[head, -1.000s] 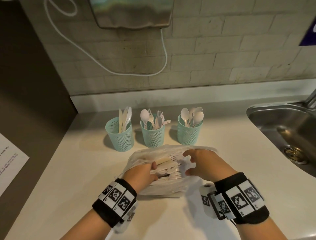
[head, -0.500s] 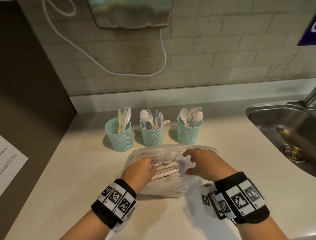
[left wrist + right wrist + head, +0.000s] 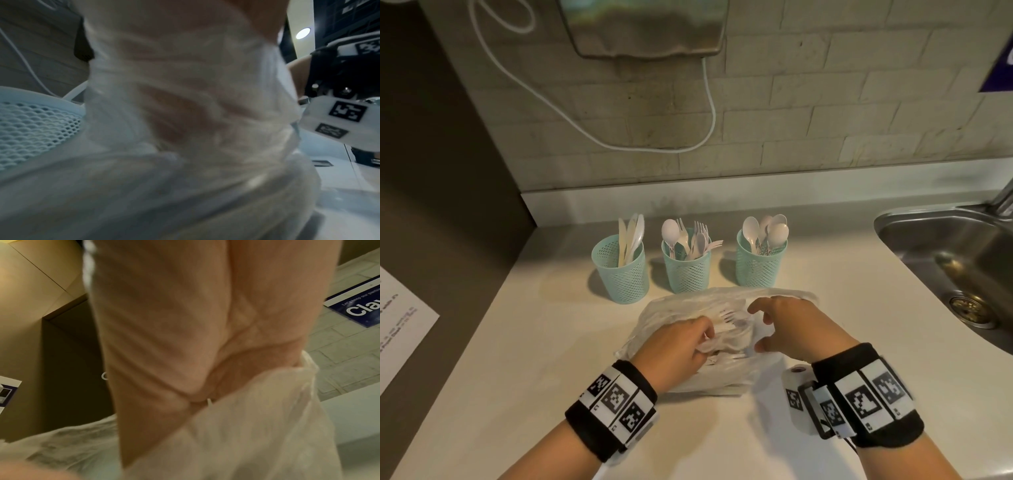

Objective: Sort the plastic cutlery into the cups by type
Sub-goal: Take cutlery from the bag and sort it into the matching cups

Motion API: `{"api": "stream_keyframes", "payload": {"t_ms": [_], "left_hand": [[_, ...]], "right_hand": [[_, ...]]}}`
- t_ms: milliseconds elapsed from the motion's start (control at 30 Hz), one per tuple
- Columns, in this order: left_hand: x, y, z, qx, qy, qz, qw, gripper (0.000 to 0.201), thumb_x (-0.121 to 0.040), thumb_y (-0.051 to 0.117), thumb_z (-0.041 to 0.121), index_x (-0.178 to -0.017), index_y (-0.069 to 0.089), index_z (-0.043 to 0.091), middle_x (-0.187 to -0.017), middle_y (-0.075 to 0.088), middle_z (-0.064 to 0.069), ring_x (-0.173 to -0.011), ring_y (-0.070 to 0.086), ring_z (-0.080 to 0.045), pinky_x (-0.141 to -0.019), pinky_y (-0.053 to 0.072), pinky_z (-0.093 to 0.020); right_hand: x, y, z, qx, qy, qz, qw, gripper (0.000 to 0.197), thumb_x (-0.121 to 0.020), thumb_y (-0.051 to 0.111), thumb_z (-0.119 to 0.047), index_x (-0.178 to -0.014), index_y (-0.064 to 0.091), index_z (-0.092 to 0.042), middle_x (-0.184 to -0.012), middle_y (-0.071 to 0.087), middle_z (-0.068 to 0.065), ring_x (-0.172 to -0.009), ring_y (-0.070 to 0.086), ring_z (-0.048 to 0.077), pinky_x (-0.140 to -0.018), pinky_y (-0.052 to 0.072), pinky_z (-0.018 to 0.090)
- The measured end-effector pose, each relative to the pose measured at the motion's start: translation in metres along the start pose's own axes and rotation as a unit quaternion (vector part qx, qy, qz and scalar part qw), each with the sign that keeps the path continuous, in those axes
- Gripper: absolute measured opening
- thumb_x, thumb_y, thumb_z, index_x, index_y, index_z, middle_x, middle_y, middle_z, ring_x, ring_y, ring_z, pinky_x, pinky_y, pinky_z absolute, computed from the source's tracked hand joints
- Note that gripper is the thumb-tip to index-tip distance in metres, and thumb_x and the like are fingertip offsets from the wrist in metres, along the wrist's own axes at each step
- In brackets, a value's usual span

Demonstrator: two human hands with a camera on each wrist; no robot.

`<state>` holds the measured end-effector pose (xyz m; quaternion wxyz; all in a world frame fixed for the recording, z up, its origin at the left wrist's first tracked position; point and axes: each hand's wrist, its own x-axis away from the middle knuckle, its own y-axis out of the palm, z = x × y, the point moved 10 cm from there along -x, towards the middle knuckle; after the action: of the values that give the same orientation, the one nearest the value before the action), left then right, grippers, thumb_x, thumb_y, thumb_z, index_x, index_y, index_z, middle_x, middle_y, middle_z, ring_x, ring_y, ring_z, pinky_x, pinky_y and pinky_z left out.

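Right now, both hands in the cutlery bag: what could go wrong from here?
1. The middle cup already mixes spoons with forks; dropping more forks there would likely compound the mis-sort.
2. The left hand has its grip on a loose bundle inside the plastic bag; tangled pieces could spill onto the counter when pulled out.
3. The right hand only rests open on the bag, which may drag along and bump the nearby cups.

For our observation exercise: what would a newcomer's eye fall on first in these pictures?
Three teal mesh cups stand in a row near the wall, white cutlery sticking up from each. In front of them, the left hand and right hand work at a crumpled clear plastic bag of cutlery. A steel sink lies at the right.
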<state>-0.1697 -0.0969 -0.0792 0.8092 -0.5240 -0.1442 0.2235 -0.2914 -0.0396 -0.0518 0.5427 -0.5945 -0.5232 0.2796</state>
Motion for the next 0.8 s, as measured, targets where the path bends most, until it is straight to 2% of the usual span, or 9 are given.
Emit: {"api": "stream_keyframes", "payload": {"t_ms": [100,233,333,433,533,667,800], "left_hand": [[0.001,0.021,-0.005,-0.016,-0.007,-0.082,0.996,0.038,-0.083,0.061,0.042,-0.114,0.053,0.021,-0.112,0.059,0.004,-0.102,0.057,-0.017,-0.088,0.044,-0.029],[0.002,0.028,-0.003,-0.06,0.01,-0.103,0.993,0.053,-0.079,0.062,0.049,-0.123,0.048,0.022,-0.122,0.053,0.002,-0.111,0.055,-0.02,-0.093,0.044,-0.032],[0.002,0.03,0.003,-0.09,0.015,-0.091,0.992,0.052,-0.079,0.064,0.044,-0.121,0.046,0.02,-0.12,0.051,-0.001,-0.11,0.053,-0.022,-0.093,0.043,-0.033],[0.001,0.031,0.007,-0.11,0.017,-0.086,0.99,0.053,-0.08,0.065,0.04,-0.121,0.044,0.017,-0.121,0.05,-0.004,-0.111,0.053,-0.024,-0.093,0.043,-0.035],[-0.002,0.033,0.009,-0.134,0.011,-0.095,0.986,0.055,-0.081,0.065,0.037,-0.126,0.042,0.015,-0.126,0.049,-0.006,-0.115,0.05,-0.026,-0.097,0.041,-0.036],[-0.003,0.04,0.017,-0.191,0.028,-0.099,0.976,0.05,-0.085,0.059,0.04,-0.124,0.044,0.013,-0.126,0.054,-0.008,-0.116,0.051,-0.028,-0.096,0.04,-0.038],[-0.003,0.048,0.011,-0.174,0.014,-0.118,0.978,0.052,-0.083,0.059,0.043,-0.123,0.045,0.013,-0.125,0.054,-0.009,-0.115,0.052,-0.028,-0.099,0.041,-0.039]], "right_hand": [[0.001,0.002,-0.003,0.017,-0.006,-0.016,1.0,0.061,-0.076,0.075,-0.032,-0.131,0.049,-0.031,-0.125,0.06,-0.004,-0.113,0.056,0.018,-0.099,0.04,0.03],[0.004,0.011,0.002,0.022,0.002,-0.044,0.999,0.055,-0.073,0.076,-0.034,-0.124,0.054,-0.032,-0.124,0.059,-0.005,-0.115,0.053,0.018,-0.104,0.035,0.033],[0.005,0.015,0.002,0.043,-0.001,-0.057,0.997,0.045,-0.073,0.076,-0.038,-0.114,0.059,-0.034,-0.122,0.059,-0.007,-0.116,0.053,0.017,-0.11,0.025,0.037],[0.005,0.017,0.0,0.071,-0.001,-0.066,0.995,0.044,-0.075,0.074,-0.04,-0.117,0.061,-0.033,-0.123,0.06,-0.007,-0.117,0.053,0.016,-0.114,0.017,0.04],[0.004,0.019,0.002,0.088,0.005,-0.068,0.994,0.044,-0.076,0.072,-0.041,-0.118,0.062,-0.03,-0.122,0.062,-0.006,-0.118,0.052,0.016,-0.115,0.015,0.041],[0.007,0.025,0.0,0.104,0.003,-0.085,0.991,0.034,-0.079,0.069,-0.042,-0.109,0.069,-0.028,-0.119,0.064,-0.004,-0.12,0.049,0.018,-0.116,0.01,0.044],[0.012,0.029,0.0,0.12,-0.003,-0.097,0.988,0.031,-0.08,0.066,-0.043,-0.109,0.069,-0.032,-0.119,0.063,-0.003,-0.123,0.043,0.02,-0.117,0.007,0.046]]}}
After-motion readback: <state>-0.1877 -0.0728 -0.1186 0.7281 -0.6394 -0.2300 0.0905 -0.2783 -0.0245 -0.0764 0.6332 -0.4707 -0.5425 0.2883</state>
